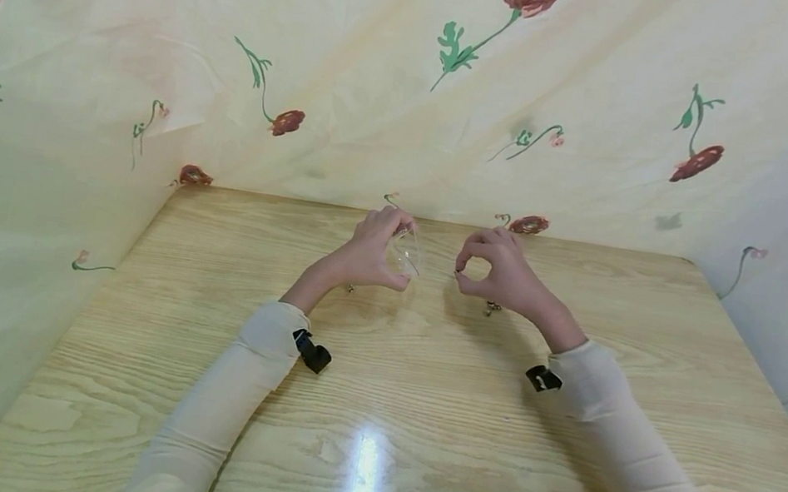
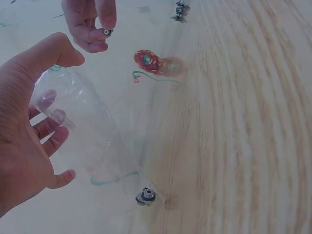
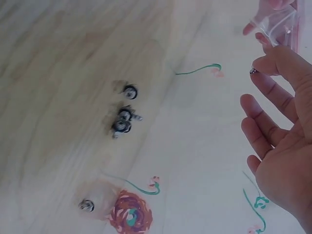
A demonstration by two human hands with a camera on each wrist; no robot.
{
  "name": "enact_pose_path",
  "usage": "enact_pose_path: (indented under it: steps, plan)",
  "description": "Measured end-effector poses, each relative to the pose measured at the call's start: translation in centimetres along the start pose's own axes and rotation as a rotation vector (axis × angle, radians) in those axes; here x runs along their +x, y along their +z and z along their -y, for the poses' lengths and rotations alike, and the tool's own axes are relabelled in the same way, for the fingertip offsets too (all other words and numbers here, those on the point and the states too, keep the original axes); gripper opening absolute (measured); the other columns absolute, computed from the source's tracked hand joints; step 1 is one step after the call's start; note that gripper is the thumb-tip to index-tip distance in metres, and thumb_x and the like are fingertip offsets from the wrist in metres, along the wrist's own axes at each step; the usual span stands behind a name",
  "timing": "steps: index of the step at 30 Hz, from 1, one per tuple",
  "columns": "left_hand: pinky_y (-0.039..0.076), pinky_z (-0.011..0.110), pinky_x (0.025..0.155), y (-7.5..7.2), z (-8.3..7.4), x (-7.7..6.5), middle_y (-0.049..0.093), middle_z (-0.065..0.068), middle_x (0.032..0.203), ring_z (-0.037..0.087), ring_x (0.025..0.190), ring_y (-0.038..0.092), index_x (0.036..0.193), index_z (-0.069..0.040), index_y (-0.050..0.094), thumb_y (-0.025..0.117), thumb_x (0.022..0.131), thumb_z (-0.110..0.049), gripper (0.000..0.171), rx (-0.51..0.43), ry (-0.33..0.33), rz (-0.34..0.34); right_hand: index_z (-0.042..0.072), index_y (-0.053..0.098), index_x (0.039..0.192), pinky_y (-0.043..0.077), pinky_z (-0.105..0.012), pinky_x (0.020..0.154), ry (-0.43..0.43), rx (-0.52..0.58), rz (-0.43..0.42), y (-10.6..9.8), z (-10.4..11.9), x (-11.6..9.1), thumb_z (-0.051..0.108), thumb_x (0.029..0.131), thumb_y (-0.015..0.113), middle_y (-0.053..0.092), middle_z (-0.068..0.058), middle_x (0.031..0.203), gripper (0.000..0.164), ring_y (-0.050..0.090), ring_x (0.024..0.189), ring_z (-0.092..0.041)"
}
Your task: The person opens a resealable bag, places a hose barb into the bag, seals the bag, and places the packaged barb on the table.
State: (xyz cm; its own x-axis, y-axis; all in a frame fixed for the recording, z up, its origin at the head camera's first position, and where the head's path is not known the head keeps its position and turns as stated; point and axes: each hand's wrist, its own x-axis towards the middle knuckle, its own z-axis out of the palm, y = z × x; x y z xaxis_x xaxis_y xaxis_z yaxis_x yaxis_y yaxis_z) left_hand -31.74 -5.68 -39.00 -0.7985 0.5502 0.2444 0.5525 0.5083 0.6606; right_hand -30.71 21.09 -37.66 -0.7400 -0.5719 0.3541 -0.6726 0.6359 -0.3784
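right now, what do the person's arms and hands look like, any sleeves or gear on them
The left sleeve and right sleeve are long, plain and pale cream, with some creases, ending near the wrists. A small black left-wrist device and a black right-wrist device show by the cuffs. The left hand and right hand wear no gloves.

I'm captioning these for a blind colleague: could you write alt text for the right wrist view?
A right hand pinches a tiny metal part. At the top right, a left hand holds a clear plastic bag. More small black-and-silver parts lie to the left on a pale wooden table.
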Motion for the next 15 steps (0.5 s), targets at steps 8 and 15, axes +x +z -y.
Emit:
enact_pose_path:
  steps: [8,15]
  plan:
    - [0.025,0.053,0.103,0.0,0.0,0.0,0.045,0.007,0.126,0.029,0.117,0.034,0.130,-0.011,0.047,0.082,0.070,-0.023,0.071,0.007,-0.003,-0.007,0.017,0.070,0.081,0.018,-0.069,0.112,0.000,0.026,-0.030,-0.2,0.7,0.8,0.006,0.082,0.076,0.064,-0.008,0.102,0.012,0.046,0.096,-0.028]
    - [0.025,0.055,0.105,0.0,0.0,0.0,0.046,0.008,0.126,0.030,0.119,0.034,0.129,-0.011,0.047,0.081,0.070,-0.023,0.070,0.014,0.005,-0.011,0.016,0.071,0.082,0.026,-0.055,0.095,-0.023,0.043,-0.068,-0.4,1.7,1.3,0.007,0.082,0.076,0.063,-0.008,0.102,0.010,0.042,0.093,-0.027]
